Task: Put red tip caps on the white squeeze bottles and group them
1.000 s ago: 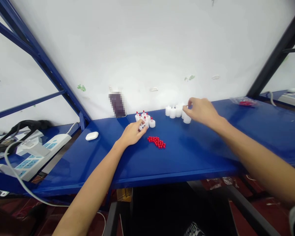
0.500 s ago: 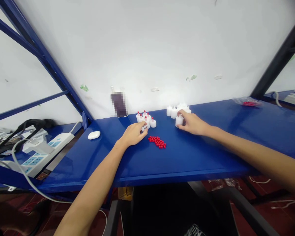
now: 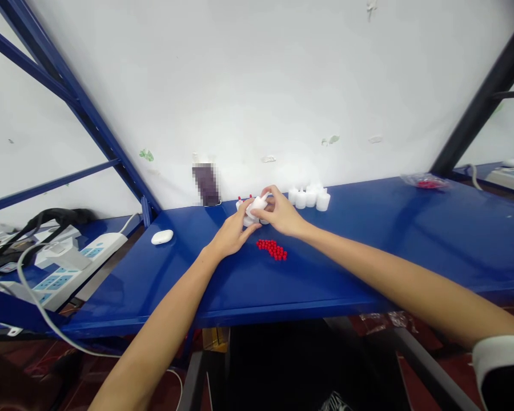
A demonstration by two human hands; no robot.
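My left hand [image 3: 231,233] and my right hand [image 3: 282,216] meet over the blue table [image 3: 346,257], both closed on a small white bottle [image 3: 257,206] that tilts between them. No red cap shows on its tip. Behind my fingers stand white bottles with red tips [image 3: 239,202], mostly hidden. A loose cluster of small red caps [image 3: 273,249] lies just in front of my hands. To the right, near the wall, stands a group of several white bottles [image 3: 310,197] without red caps.
A white oval case [image 3: 161,237] lies on the left of the table. A blurred dark rectangle [image 3: 206,184] is at the wall. Power strips [image 3: 72,268] and cables are at the far left. A plastic bag with red pieces [image 3: 426,181] lies back right.
My right hand has moved left from the bottle group to my left hand, bringing a white bottle. The bottle held there is now tilted between both hands. The view has shifted slightly.
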